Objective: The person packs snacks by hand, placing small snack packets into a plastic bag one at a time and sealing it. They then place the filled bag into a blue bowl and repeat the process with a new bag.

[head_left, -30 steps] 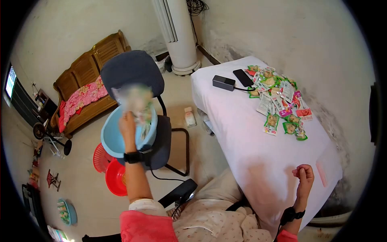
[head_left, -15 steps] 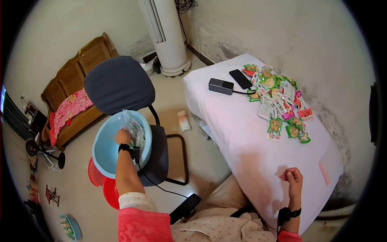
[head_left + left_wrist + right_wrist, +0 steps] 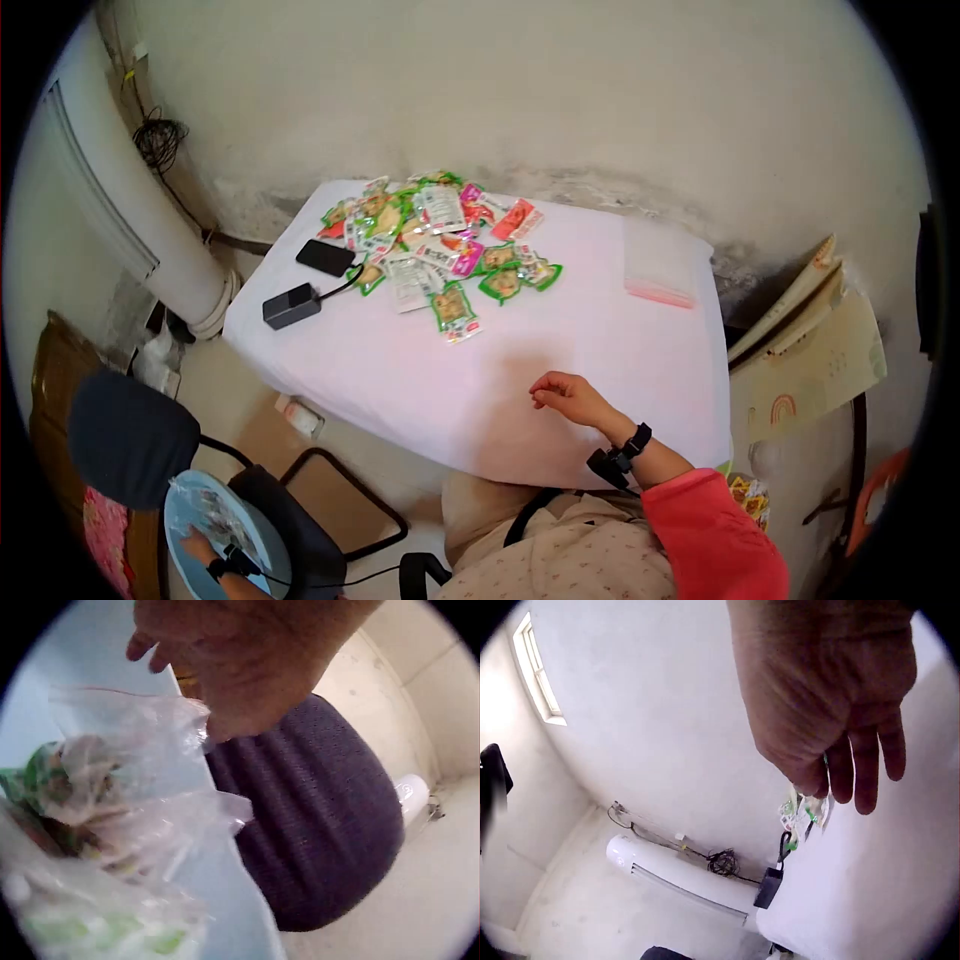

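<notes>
Down at the lower left, my left hand [image 3: 198, 545] reaches into a light blue basin [image 3: 268, 545] on a chair. In the left wrist view, clear plastic bags [image 3: 127, 735] with green-edged contents lie in the basin, right below the loose fingers of that hand. A red zip line runs along the nearest bag's top. My right hand [image 3: 575, 398] hovers over the white-covered table [image 3: 590, 340] with relaxed fingers and holds nothing. Beyond it lies a heap of small snack packets [image 3: 440, 212], green, white, pink and red. Some clear zip bags [image 3: 660, 278] with pink edges lie at the right.
A black phone [image 3: 325, 257] and a dark power bank [image 3: 292, 306] with a short cable sit left of the packets. The basin's dark chair [image 3: 135, 440] stands left of the table. A white bottle [image 3: 300, 416] is on the floor; a white column unit [image 3: 145, 190] stands beyond.
My left hand has lowered a filled clear bag into the basin and loosened its fingers. The head view has swung right toward the table. My right hand stays over the table.
</notes>
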Demonstrator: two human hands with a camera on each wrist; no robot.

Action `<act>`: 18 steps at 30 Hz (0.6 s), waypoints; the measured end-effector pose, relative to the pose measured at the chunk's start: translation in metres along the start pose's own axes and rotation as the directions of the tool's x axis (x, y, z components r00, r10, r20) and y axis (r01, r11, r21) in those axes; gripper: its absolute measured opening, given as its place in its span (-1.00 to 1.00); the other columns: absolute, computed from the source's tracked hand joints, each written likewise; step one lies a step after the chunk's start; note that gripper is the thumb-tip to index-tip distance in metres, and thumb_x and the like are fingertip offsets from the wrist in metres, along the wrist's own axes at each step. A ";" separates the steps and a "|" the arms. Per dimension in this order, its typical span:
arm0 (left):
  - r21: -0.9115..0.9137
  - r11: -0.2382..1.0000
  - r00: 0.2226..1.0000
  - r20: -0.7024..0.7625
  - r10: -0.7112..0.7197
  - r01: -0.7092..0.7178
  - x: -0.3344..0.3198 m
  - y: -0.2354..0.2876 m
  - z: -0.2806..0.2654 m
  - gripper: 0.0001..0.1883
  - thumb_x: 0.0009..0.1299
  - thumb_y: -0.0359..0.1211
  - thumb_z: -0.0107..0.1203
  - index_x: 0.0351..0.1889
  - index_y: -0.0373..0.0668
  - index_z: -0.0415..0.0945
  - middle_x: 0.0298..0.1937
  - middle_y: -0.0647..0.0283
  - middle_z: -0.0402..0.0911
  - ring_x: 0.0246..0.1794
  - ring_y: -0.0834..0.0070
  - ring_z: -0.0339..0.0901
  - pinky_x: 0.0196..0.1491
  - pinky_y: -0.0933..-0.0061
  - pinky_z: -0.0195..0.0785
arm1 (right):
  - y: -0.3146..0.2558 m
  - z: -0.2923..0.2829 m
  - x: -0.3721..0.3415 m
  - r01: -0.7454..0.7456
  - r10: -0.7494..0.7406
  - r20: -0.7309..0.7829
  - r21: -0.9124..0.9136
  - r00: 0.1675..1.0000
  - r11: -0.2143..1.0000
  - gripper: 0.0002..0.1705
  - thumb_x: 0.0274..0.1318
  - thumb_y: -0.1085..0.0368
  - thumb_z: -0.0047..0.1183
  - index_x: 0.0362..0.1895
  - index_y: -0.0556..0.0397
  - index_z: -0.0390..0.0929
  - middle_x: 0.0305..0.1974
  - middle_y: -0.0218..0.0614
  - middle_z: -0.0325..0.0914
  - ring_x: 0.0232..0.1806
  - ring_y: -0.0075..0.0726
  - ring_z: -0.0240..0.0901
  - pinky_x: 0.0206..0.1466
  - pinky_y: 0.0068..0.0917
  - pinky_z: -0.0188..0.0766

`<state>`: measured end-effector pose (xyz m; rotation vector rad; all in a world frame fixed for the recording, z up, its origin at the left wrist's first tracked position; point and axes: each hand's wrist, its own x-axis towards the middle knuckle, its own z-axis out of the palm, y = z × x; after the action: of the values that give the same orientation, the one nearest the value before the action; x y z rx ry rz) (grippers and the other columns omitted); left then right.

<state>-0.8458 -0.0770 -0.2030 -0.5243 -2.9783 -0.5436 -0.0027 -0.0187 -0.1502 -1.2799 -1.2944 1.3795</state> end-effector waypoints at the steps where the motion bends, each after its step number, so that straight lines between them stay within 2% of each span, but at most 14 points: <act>1: -0.004 1.000 1.000 -0.003 0.014 -0.014 -0.013 0.019 -0.008 -0.24 0.33 0.03 -0.04 0.23 -0.47 0.13 0.21 -0.27 0.23 0.21 -0.10 0.20 0.26 0.17 0.05 | 0.004 -0.006 -0.002 0.005 -0.005 -0.013 0.007 1.000 1.000 -0.83 0.18 0.36 -0.04 -0.17 0.16 0.46 -0.29 -0.33 0.51 -0.24 -0.48 0.48 -0.12 -0.53 0.42; 2: -0.021 0.992 0.951 -0.288 0.113 -0.124 -0.019 0.031 -0.014 -0.28 0.35 0.00 -0.04 0.21 -0.47 0.16 0.17 -0.27 0.28 0.17 -0.07 0.25 0.22 0.16 0.10 | 0.008 -0.012 -0.005 0.002 -0.004 -0.059 -0.033 0.998 0.999 -0.82 0.17 0.36 -0.04 -0.18 0.17 0.46 -0.32 -0.34 0.51 -0.26 -0.50 0.47 -0.15 -0.54 0.42; 3: -0.008 0.972 0.813 -0.551 0.191 -0.233 -0.030 0.047 -0.026 -0.32 0.37 -0.04 -0.05 0.20 -0.48 0.18 0.13 -0.27 0.32 0.13 -0.05 0.29 0.18 0.16 0.14 | 0.011 -0.019 -0.009 -0.005 -0.002 -0.105 -0.072 0.994 0.997 -0.82 0.16 0.36 -0.03 -0.18 0.18 0.46 -0.34 -0.36 0.51 -0.29 -0.52 0.47 -0.18 -0.56 0.41; 4: -0.244 0.869 0.815 -0.520 0.256 -0.429 -0.043 0.067 -0.036 -0.35 0.37 -0.09 -0.03 0.22 -0.46 0.16 0.20 -0.24 0.26 0.18 0.02 0.26 0.23 0.24 0.09 | 0.017 -0.026 -0.011 -0.002 -0.005 -0.113 -0.060 0.994 0.998 -0.82 0.16 0.36 -0.03 -0.18 0.18 0.46 -0.34 -0.36 0.51 -0.29 -0.52 0.47 -0.18 -0.56 0.41; 5: -0.243 0.863 0.809 -0.523 0.267 -0.442 -0.064 0.096 -0.044 -0.35 0.37 -0.09 -0.03 0.22 -0.46 0.16 0.20 -0.24 0.26 0.18 0.02 0.26 0.23 0.24 0.09 | 0.019 -0.032 -0.014 -0.024 0.006 -0.172 -0.100 0.985 0.995 -0.82 0.14 0.36 -0.02 -0.19 0.17 0.47 -0.36 -0.37 0.51 -0.30 -0.54 0.46 -0.20 -0.57 0.41; 7: -0.569 0.613 0.834 -0.424 0.352 -0.548 -0.118 0.157 -0.054 -0.45 0.43 -0.17 -0.10 0.25 -0.36 0.17 0.24 -0.11 0.25 0.22 0.12 0.22 0.24 0.31 0.06 | 0.030 -0.045 -0.018 -0.048 0.014 -0.245 -0.133 0.969 0.990 -0.82 0.13 0.35 -0.01 -0.20 0.16 0.48 -0.38 -0.38 0.51 -0.30 -0.55 0.46 -0.21 -0.58 0.41; 9: -0.698 0.398 0.773 -0.364 0.520 -0.596 -0.178 0.215 -0.051 -0.51 0.45 -0.23 -0.13 0.24 -0.35 0.18 0.24 -0.05 0.27 0.20 0.22 0.25 0.23 0.34 0.07 | 0.047 -0.063 -0.022 -0.001 -0.016 -0.328 -0.051 0.945 0.999 -0.84 0.08 0.34 0.04 -0.26 0.13 0.52 -0.40 -0.32 0.53 -0.32 -0.49 0.47 -0.24 -0.54 0.41; 10: -0.749 0.303 0.729 -0.330 0.600 -0.589 -0.217 0.244 -0.047 -0.53 0.45 -0.23 -0.14 0.23 -0.32 0.20 0.22 0.02 0.30 0.18 0.25 0.26 0.22 0.36 0.08 | 0.044 -0.071 -0.030 -0.006 -0.012 -0.370 -0.047 0.929 0.999 -0.84 0.08 0.34 0.04 -0.26 0.13 0.52 -0.40 -0.32 0.53 -0.32 -0.49 0.47 -0.24 -0.54 0.41; 11: -0.865 0.259 0.756 -0.188 0.627 -0.429 -0.275 0.275 -0.054 -0.56 0.45 -0.24 -0.16 0.22 -0.26 0.24 0.18 0.09 0.33 0.15 0.31 0.29 0.21 0.35 0.10 | 0.037 -0.078 -0.033 -0.016 -0.076 -0.443 -0.200 0.893 0.980 -0.85 0.06 0.34 0.05 -0.28 0.12 0.53 -0.39 -0.28 0.53 -0.34 -0.42 0.47 -0.25 -0.51 0.41; 12: -0.902 0.190 0.666 -0.131 0.735 -0.387 -0.289 0.287 -0.020 -0.59 0.45 -0.25 -0.17 0.21 -0.21 0.26 0.14 0.16 0.36 0.10 0.40 0.31 0.16 0.36 0.15 | 0.032 -0.089 -0.038 -0.042 -0.145 -0.497 -0.345 0.856 0.938 -0.86 0.04 0.33 0.07 -0.31 0.11 0.54 -0.39 -0.24 0.53 -0.35 -0.35 0.47 -0.26 -0.48 0.40; 13: -0.980 0.161 0.652 0.045 0.757 -0.118 -0.356 0.310 -0.029 -0.59 0.43 -0.28 -0.14 0.21 -0.20 0.28 0.12 0.22 0.38 0.08 0.47 0.32 0.11 0.39 0.18 | 0.036 -0.106 -0.040 -0.026 -0.214 -0.559 -0.390 0.801 0.920 -0.86 0.02 0.32 0.07 -0.32 0.10 0.55 -0.39 -0.22 0.52 -0.36 -0.30 0.47 -0.27 -0.45 0.40; 14: -0.971 0.234 0.598 0.157 0.786 -0.053 -0.385 0.323 0.001 -0.59 0.40 -0.32 -0.12 0.22 -0.17 0.29 0.14 0.23 0.39 0.12 0.46 0.31 0.07 0.43 0.22 | 0.041 -0.124 -0.037 -0.013 -0.284 -0.607 -0.437 0.742 0.900 -0.87 0.01 0.31 0.07 -0.34 0.08 0.55 -0.39 -0.19 0.52 -0.37 -0.24 0.47 -0.28 -0.43 0.39; 15: -0.969 0.194 0.507 0.093 0.857 -0.150 -0.442 0.339 -0.003 -0.59 0.38 -0.36 -0.10 0.20 -0.19 0.31 0.15 0.23 0.39 0.14 0.45 0.31 0.05 0.43 0.24 | 0.040 -0.146 -0.036 0.009 -0.403 -0.635 -0.529 0.659 0.849 -0.88 0.01 0.30 0.06 -0.36 0.07 0.55 -0.41 -0.21 0.50 -0.40 -0.23 0.45 -0.31 -0.42 0.38; 18: -0.994 0.107 0.220 0.102 0.970 -0.011 -0.570 0.354 0.015 -0.66 0.39 -0.31 -0.05 0.10 -0.19 0.40 0.13 0.21 0.42 0.10 0.45 0.36 0.02 0.49 0.28 | 0.026 -0.212 -0.034 -0.158 -0.477 -0.725 -0.616 0.497 0.772 -0.89 -0.03 0.31 0.05 -0.42 0.06 0.55 -0.40 -0.20 0.49 -0.33 -0.14 0.45 -0.29 -0.31 0.38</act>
<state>-0.1896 0.0583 -0.1721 -2.7410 -1.8867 -2.3185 0.2135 -0.0253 -0.1610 -1.8612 -1.0680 -0.0427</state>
